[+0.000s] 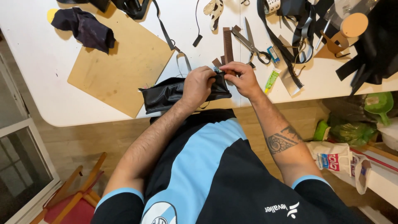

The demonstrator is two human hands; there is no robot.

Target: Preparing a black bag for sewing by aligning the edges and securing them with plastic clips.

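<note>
Black pouch point(166, 94) lies at near edge of white table point(37, 62), long axis running left-right. Both hands at its right end. Left hand point(199, 85) on top, fingers curled down and clamped over pouch's upper edge. Right hand point(244, 79) just beside it, thumb and forefinger pinched together on a small brown piece point(229, 73) at pouch's top right corner; fingertips of both hands nearly touching. Tan board point(120, 62) under pouch's left end. Scissors point(253, 43) and small green tube point(271, 79) near right hand, apart from it.
</note>
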